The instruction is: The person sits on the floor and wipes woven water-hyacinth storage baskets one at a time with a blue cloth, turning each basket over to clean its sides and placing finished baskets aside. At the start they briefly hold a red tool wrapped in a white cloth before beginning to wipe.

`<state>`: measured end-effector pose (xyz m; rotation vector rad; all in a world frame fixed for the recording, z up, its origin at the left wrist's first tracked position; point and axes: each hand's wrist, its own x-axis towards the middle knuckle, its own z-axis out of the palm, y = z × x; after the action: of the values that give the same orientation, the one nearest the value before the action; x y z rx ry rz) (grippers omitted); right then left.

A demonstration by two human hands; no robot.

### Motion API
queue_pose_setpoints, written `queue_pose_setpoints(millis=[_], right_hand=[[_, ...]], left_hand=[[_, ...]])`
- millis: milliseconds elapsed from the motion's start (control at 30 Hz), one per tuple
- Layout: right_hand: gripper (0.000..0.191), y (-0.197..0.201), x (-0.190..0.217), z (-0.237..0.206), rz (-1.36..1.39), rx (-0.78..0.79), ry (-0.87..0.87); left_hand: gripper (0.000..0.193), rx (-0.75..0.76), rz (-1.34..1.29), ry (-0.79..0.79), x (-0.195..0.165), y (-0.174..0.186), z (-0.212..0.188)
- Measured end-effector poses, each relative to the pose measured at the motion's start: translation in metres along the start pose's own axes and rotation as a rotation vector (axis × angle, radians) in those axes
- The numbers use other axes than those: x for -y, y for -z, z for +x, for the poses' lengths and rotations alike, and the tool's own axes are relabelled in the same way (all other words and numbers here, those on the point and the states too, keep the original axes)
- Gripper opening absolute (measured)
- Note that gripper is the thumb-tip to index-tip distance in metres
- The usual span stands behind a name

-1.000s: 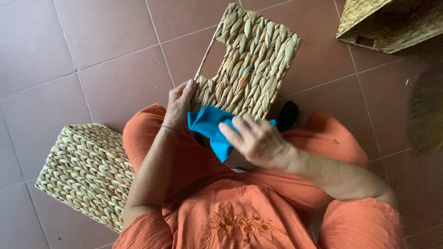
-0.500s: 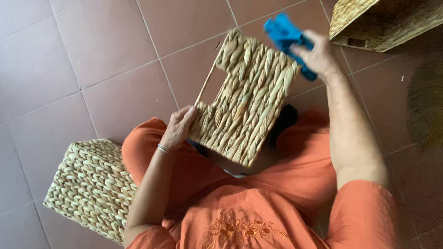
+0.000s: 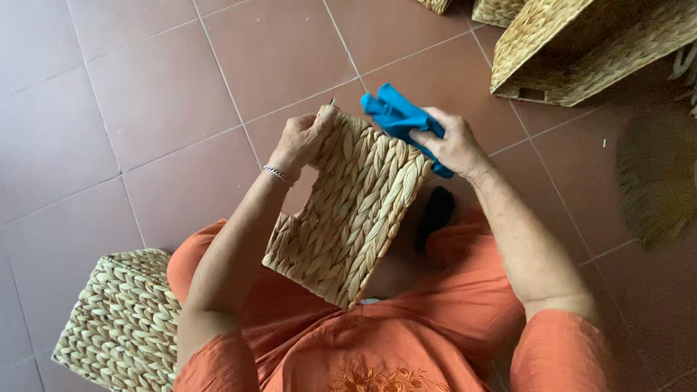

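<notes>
a woven straw basket [image 3: 352, 214] sits in the centre of the frame, tipped on edge over the person's lap, its braided side facing up and its far rim pointing toward the upper middle. the left hand [image 3: 305, 138], just left of centre and above the basket, grips that far rim at its left corner, fingers [image 3: 319, 123] curled and pressed together over the edge; a thin bracelet [image 3: 276, 173] circles the wrist below it. the right hand [image 3: 454, 145], right of centre, holds a bright blue cloth [image 3: 399, 116] bunched in its closed fingers, the cloth sticking out toward the upper left and lying against the basket's upper right corner. whether the cloth presses on the weave or only touches it cannot be told. both forearms run down toward the bottom of the frame into orange sleeves, and an orange garment [image 3: 406, 341] fills the lower middle. a dark shape [image 3: 435, 214] shows just right of the basket, between it and the right arm; what it is cannot be made out. a second woven basket [image 3: 120, 327] rests on the floor at the lower left, close beside the person's left elbow. a third, larger woven basket [image 3: 581, 43] lies tilted at the upper right, well apart from the hands. reddish brown floor tiles [image 3: 145, 94] cover the rest, and a blurred tuft of straw [image 3: 657, 178] hangs at the right edge.
</notes>
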<state>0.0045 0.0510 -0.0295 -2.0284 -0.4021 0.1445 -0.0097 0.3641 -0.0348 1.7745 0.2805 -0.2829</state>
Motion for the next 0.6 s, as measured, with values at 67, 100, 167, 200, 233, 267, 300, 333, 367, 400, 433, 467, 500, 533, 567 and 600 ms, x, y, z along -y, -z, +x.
queue_pose_setpoints(millis=[67,100,167,200,233,267,300,333,367,400,433,467,500,533,567,600], right_hand=[[0.039,-0.001,0.006,-0.001,-0.026,0.009,-0.051],[0.039,0.0,0.009,-0.002,-0.035,0.012,0.002],[0.039,0.005,0.016,-0.007,-0.055,0.02,0.101],[0.04,0.008,0.02,-0.009,-0.063,-0.01,0.171],[0.041,0.011,0.025,-0.013,-0.07,-0.034,0.236],[0.041,0.014,0.03,-0.017,-0.074,-0.054,0.3],[0.041,0.016,0.035,-0.021,-0.102,-0.063,0.279],[0.041,0.016,0.04,-0.025,-0.132,-0.073,0.26],[0.04,0.014,0.044,-0.029,-0.166,-0.084,0.243],[0.041,0.009,0.048,-0.032,-0.221,-0.066,0.299],[0.042,0.002,0.051,-0.036,-0.276,-0.053,0.36],[0.043,-0.007,0.053,-0.039,-0.331,-0.039,0.423],[0.046,-0.019,0.053,-0.043,-0.381,-0.003,0.399],[0.048,-0.033,0.052,-0.046,-0.43,0.036,0.374],[0.052,-0.047,0.049,-0.051,-0.438,0.028,0.413],[0.056,-0.059,0.044,-0.056,-0.443,0.021,0.449]], left_hand=[[0.06,0.007,-0.059,0.003,-0.002,-0.007,0.003],[0.058,-0.015,-0.081,-0.054,-0.001,-0.009,0.0],[0.055,-0.053,-0.126,-0.162,0.001,-0.01,-0.013],[0.05,-0.036,-0.165,-0.182,0.003,-0.009,-0.019],[0.045,-0.021,-0.206,-0.194,0.007,-0.007,-0.027],[0.041,-0.008,-0.247,-0.203,0.014,-0.006,-0.036],[0.038,-0.011,-0.255,-0.232,0.022,-0.005,-0.045],[0.038,-0.016,-0.264,-0.266,0.032,-0.003,-0.052],[0.039,-0.019,-0.274,-0.302,0.045,-0.003,-0.059],[0.037,0.008,-0.357,-0.305,0.059,-0.006,-0.063],[0.034,0.035,-0.437,-0.314,0.073,-0.012,-0.064],[0.033,0.061,-0.517,-0.325,0.088,-0.016,-0.064],[0.03,0.038,-0.485,-0.303,0.103,-0.024,-0.063],[0.027,0.015,-0.455,-0.278,0.118,-0.034,-0.063],[0.025,-0.007,-0.427,-0.247,0.134,-0.039,-0.066],[0.022,-0.021,-0.474,-0.245,0.151,-0.038,-0.075]])
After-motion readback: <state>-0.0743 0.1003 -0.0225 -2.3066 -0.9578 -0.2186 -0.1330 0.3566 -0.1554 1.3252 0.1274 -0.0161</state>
